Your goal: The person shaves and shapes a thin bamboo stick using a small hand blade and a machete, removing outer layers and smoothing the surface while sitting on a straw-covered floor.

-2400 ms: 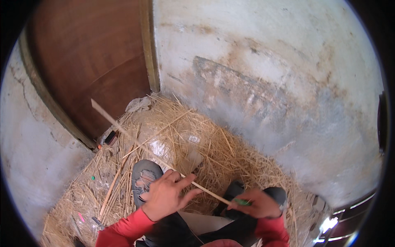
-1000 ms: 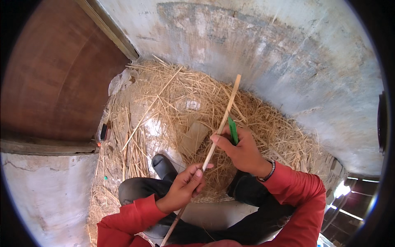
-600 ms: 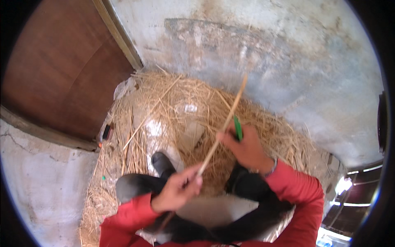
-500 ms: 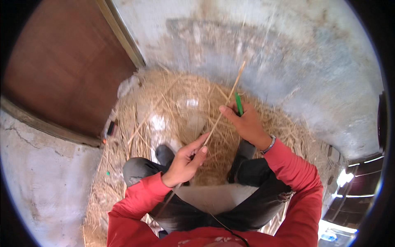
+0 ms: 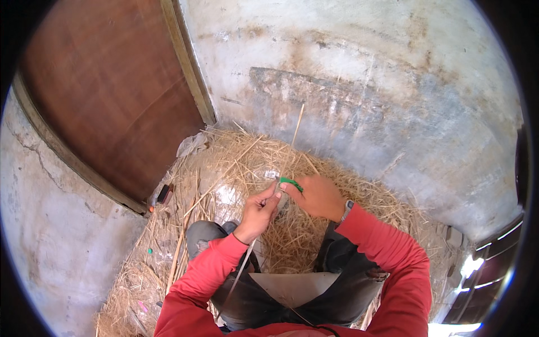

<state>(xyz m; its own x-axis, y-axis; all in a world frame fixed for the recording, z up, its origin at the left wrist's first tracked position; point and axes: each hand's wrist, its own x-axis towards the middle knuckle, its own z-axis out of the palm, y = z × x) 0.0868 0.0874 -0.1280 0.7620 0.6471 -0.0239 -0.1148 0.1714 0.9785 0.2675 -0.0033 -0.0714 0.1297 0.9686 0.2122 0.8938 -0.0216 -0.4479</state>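
Observation:
My left hand (image 5: 259,213) pinches a long, thin, pale bamboo strip (image 5: 297,128) between thumb and fingers. The strip's upper part points away toward the wall, and its tail (image 5: 242,268) trails below the hand over my left thigh. Right beside it, my right hand (image 5: 320,195) is closed around a small green-handled knife (image 5: 289,182). The tool's front end, with a small greyish tip, lies against the strip just above the left fingertips. The right thumb presses close to the strip, and the other right fingers are partly hidden behind the back of the hand.
Shavings and split strips (image 5: 331,177) litter the floor around my boots. A brown door panel (image 5: 112,101) in a wooden frame stands at the left, a stained wall (image 5: 359,101) ahead. Near the door's foot lies a dark brush-like object (image 5: 165,194). A pale seat edge (image 5: 295,286) shows between my thighs.
My right hand has come left and down to my left hand, and the green tool has turned from upright to lying across the strip. The view has tilted up, showing more wall.

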